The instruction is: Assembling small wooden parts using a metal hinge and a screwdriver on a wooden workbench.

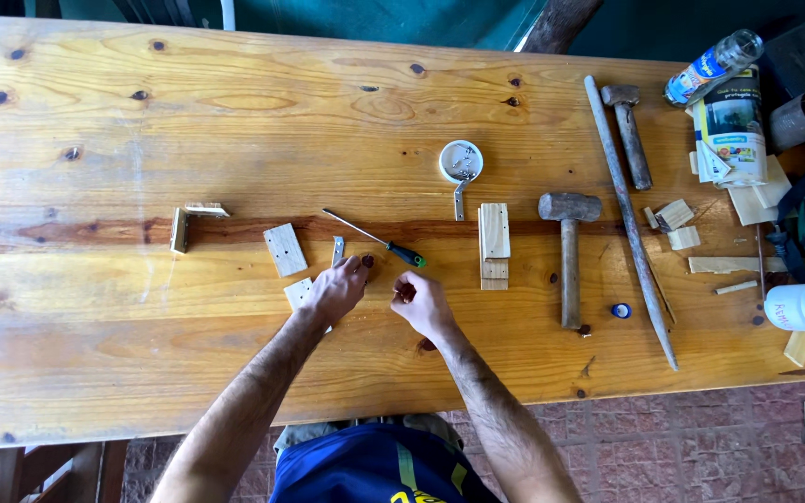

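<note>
Bench: pine planks [235, 121] with dark knots are carrying everything in front of me.
Small thing in my right hand: something tiny is showing between my fingertips, too small for me to tell what; it is sitting just above the bench, near the front edge, right of my left hand.
Right hand: my right hand [421, 303] is curling in, fingertips pressing together and pinching that small thing.
Left hand: my left hand [337, 289] is lying loosely spread, fingers resting on the bench beside a dark knot and partly covering a small pale wood block [298, 292].
Metal bracket: a slim bracket [336, 250] is lying just above my left fingers.
Screwdriver: a green-handled screwdriver [379, 240] is lying slantwise just beyond both hands, touching neither.
Around: a second drilled block [285, 249] is sitting left of the bracket; a white cup of screws [460, 160] and a mallet [567, 251] are lying farther off.
</note>
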